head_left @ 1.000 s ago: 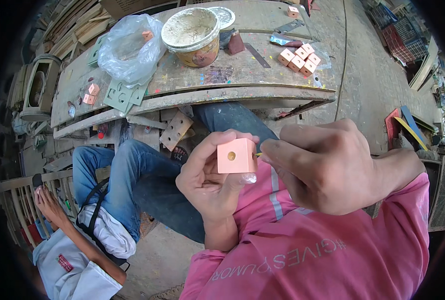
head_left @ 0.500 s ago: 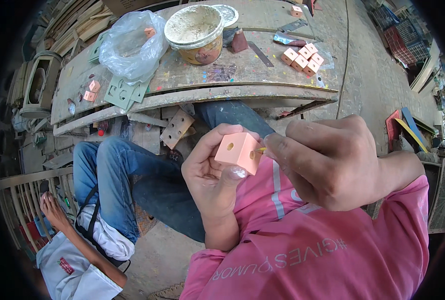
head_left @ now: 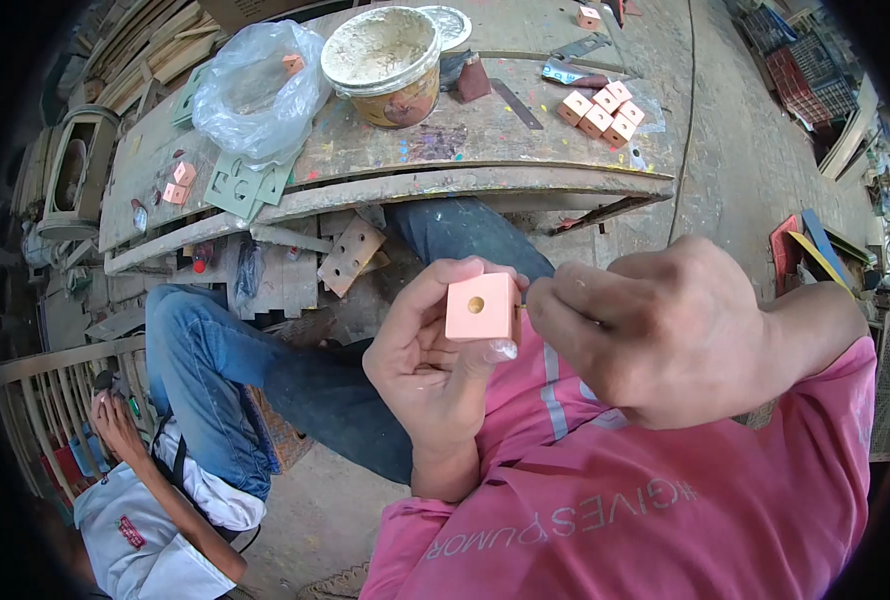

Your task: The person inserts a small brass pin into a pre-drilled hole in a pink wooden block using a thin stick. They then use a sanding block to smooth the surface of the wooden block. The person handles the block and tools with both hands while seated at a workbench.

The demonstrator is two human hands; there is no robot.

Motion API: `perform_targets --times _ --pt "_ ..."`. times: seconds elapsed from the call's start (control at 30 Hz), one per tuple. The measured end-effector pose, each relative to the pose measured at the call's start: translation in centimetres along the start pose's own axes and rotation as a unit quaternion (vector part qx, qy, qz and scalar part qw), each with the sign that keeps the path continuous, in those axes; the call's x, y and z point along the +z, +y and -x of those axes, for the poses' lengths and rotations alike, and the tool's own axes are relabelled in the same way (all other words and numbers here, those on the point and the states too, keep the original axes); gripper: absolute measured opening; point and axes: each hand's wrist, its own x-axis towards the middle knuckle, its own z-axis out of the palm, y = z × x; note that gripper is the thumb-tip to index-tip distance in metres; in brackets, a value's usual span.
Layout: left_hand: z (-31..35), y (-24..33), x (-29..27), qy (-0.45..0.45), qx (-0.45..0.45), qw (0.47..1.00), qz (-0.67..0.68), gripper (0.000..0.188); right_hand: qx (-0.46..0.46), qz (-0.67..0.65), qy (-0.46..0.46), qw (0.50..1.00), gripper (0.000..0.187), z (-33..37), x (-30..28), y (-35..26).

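Now that the left hand (head_left: 427, 370), its fingers gripping the pink cube (head_left: 477, 322), is turning one holed face into full view, work is apparently centring on the cube's right side, where the right hand (head_left: 655, 335) is pinching a thin, mostly hidden stick (head_left: 521, 307).

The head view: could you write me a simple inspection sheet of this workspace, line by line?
Surface: worn wooden table, spotted with paint.
Job's things: pink cube with a round hole facing up; cluster of similar pink cubes at the table's right.
Clutter: clear plastic bag; round, smeared bucket; flat green cut-out sheets.
Hands: left hand holds the cube; right hand pinches a thin yellowish item, mostly hidden, at its side.
Cables: thin dark line along the floor; cable or seam, cannot tell.
Surroundings: seated co-worker in a white shirt, left; stacked wooden boards, upper left.
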Motion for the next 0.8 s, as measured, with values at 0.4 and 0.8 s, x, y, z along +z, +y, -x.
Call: perform_targets --times 0.4,0.8 --pt "-0.4 -0.8 -0.4 -0.014 0.075 0.996 0.045 0.046 0.020 -0.377 0.080 0.922 0.015 -0.8 0.6 1.7" --pt "-0.4 -0.2 -0.7 -0.006 0.042 0.997 0.059 0.053 0.030 -0.386 0.093 0.917 0.017 -0.6 0.1 1.3"
